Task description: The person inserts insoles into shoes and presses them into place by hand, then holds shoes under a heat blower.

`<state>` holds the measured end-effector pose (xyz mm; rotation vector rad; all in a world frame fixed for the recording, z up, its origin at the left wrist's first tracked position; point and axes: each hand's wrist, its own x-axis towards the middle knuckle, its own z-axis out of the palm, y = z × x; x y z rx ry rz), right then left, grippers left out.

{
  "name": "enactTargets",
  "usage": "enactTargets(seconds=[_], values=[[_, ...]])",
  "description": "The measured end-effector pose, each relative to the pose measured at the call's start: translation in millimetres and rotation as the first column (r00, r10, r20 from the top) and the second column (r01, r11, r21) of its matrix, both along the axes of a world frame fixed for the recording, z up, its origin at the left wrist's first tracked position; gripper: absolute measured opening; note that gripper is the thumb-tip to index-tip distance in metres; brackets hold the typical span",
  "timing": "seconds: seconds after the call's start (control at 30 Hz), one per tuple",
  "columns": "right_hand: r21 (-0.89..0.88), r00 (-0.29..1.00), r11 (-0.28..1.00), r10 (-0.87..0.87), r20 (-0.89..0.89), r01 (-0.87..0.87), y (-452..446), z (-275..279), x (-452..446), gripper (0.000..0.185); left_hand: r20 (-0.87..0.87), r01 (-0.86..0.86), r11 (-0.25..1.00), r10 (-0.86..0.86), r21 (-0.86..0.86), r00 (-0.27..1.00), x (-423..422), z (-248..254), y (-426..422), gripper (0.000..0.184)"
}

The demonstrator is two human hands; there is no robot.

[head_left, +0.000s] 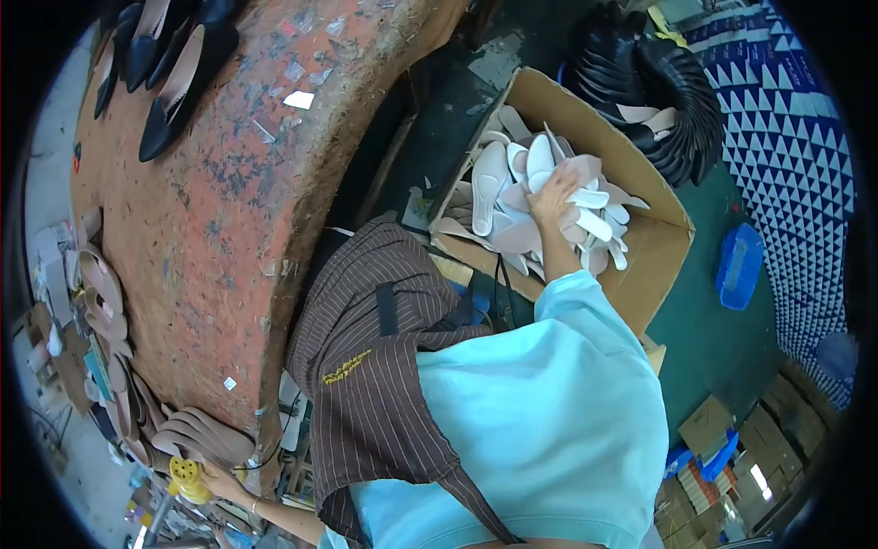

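Note:
My right hand [554, 190] reaches into a cardboard box [663, 252] and is closed on pale insoles [593, 197] in the loose pile there. White and beige insoles [491, 174] lie jumbled around it. At the lower left, my left hand [225, 482] is beside a yellow round fitting with holes [188, 479], at the table edge. Its fingers are partly hidden, and I cannot tell whether they grip anything. Just above that hand sits a fanned stack of beige insoles [203, 434].
A worn reddish table [219, 229] bears black pointed shoes [176, 96] at its far end. More beige insoles [108, 293] line its left edge. Beyond the box lie a coiled black stack [681, 101] and a blue basket [739, 265]. Patterned fabric [777, 119] hangs at right.

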<state>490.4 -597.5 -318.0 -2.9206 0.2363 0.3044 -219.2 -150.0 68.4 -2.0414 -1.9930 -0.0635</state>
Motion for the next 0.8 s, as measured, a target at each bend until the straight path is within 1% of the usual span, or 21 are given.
enactTargets(seconds=[0.03, 0.07, 0.1, 0.13, 0.17, 0.2, 0.27, 0.3, 0.33, 0.37, 0.4, 0.47, 0.5, 0.53, 0.6, 0.63, 0.67, 0.7, 0.73, 0.77, 0.8], values=[[0.024, 0.999, 0.999, -0.037, 0.038, 0.036, -2.9, 1.4, 3.7, 0.117, -0.003, 0.016, 1.000, -0.016, 0.027, 1.000, 8.6, 4.5, 0.8, 0.054], [0.049, 1.000, 0.999, -0.022, 0.015, 0.021, -6.6, 1.2, 8.7, 0.111, -0.005, 0.029, 0.998, -0.029, 0.052, 1.000, 13.4, 8.1, 0.9, 0.054], [0.072, 1.000, 0.997, -0.006, -0.009, 0.007, -20.0, -13.6, 14.6, 0.105, 0.025, -0.020, 0.999, 0.019, 0.030, 0.999, 12.3, 12.1, 4.3, 0.056], [0.095, 0.999, 0.995, 0.011, -0.034, -0.008, -30.2, -24.1, 18.8, 0.100, 0.030, -0.021, 1.000, 0.020, 0.024, 0.999, 20.0, 16.2, 1.4, 0.059], [0.032, 0.999, 0.999, 0.042, 0.030, -0.043, -35.2, -27.8, 19.2, 0.078, 0.031, -0.021, 1.000, 0.020, 0.017, 0.999, 32.7, 20.0, 0.5, 0.063], [0.047, 0.999, 0.998, 0.037, 0.023, -0.038, -40.9, -27.0, 22.7, 0.073, 0.028, -0.017, 1.000, 0.017, 0.008, 0.999, 38.1, 23.4, -0.3, 0.066], [0.074, 1.000, 0.997, 0.013, 0.009, -0.013, -52.5, -17.7, 25.7, 0.065, -0.067, 0.068, 0.988, -0.060, 0.137, 0.996, 23.2, 18.7, 10.8, 0.065], [0.071, 0.995, 0.997, -0.004, 0.098, -0.003, -54.5, -2.8, 24.9, 0.056, -0.117, 0.113, 0.977, -0.093, 0.180, 0.989, 14.3, 18.6, 18.3, 0.062], [0.091, 0.988, 0.996, -0.039, 0.147, 0.026, -55.8, 16.6, 25.7, 0.055, -0.163, 0.159, 0.962, -0.124, 0.222, 0.979, 11.0, 16.7, 24.9, 0.060], [0.112, 0.977, 0.992, -0.074, 0.198, 0.053, -53.9, 43.2, 26.7, 0.055, -0.085, 0.159, 0.967, -0.145, 0.197, 0.986, 25.1, 23.4, 25.8, 0.058], [0.133, 0.962, 0.988, -0.109, 0.250, 0.078, -52.0, 72.1, 27.8, 0.054, -0.072, 0.157, 0.971, -0.146, 0.179, 0.987, 34.6, 30.4, 32.0, 0.057], [0.191, 0.939, 0.974, -0.175, 0.297, 0.121, -53.4, 131.3, 28.4, 0.052, -0.048, 0.151, 0.979, -0.146, 0.139, 0.988, 46.3, 40.0, 46.0, 0.054], [0.249, 0.925, 0.967, -0.143, 0.351, 0.055, -55.2, 163.0, 27.8, 0.052, -0.010, 0.181, 0.970, -0.182, 0.162, 0.983, 46.1, 38.4, 58.6, 0.050], [0.304, 0.907, 0.952, -0.112, 0.406, -0.019, -57.0, 194.4, 28.0, 0.051, -0.021, 0.237, 0.954, -0.238, 0.185, 0.971, 56.4, 39.4, 66.7, 0.049], [0.249, 0.866, 0.959, -0.009, 0.500, -0.134, -59.5, 250.7, 33.4, 0.048, -0.053, 0.320, 0.914, -0.317, 0.250, 0.947, 93.2, 41.2, 78.1, 0.047], [0.381, 0.931, 0.923, -0.091, 0.353, -0.054, -39.2, 303.5, 29.1, 0.044, 0.136, 0.361, 0.920, -0.382, 0.153, 0.914, 111.1, 39.5, 82.8, 0.046], [0.434, 0.863, 0.868, -0.013, 0.506, -0.242, -39.3, 315.6, 33.8, 0.040, 0.318, 0.404, 0.911, -0.408, 0.083, 0.856, 128.7, 39.0, 90.1, 0.045], [0.549, 0.881, 0.784, -0.005, 0.474, -0.291, -25.4, 342.3, 35.5, 0.034, 0.248, 0.429, 0.891, -0.453, 0.146, 0.856, 130.7, 32.7, 105.2, 0.041], [0.495, 0.872, 0.823, -0.001, 0.489, -0.277, -19.1, 359.6, 43.4, 0.030, 0.172, 0.453, 0.867, -0.488, 0.208, 0.855, 133.0, 26.8, 119.5, 0.038], [0.491, 0.827, 0.796, 0.022, 0.561, -0.354, 6.0, 381.4, 47.4, 0.030, 0.098, 0.369, 0.902, -0.398, 0.224, 0.912, 174.0, 36.2, 106.4, 0.041], [0.476, 0.776, 0.767, 0.045, 0.629, -0.431, 30.8, 402.8, 51.6, 0.030, 0.279, 0.396, 0.868, -0.476, 0.299, 0.834, 151.2, 6.0, 140.8, 0.045]])
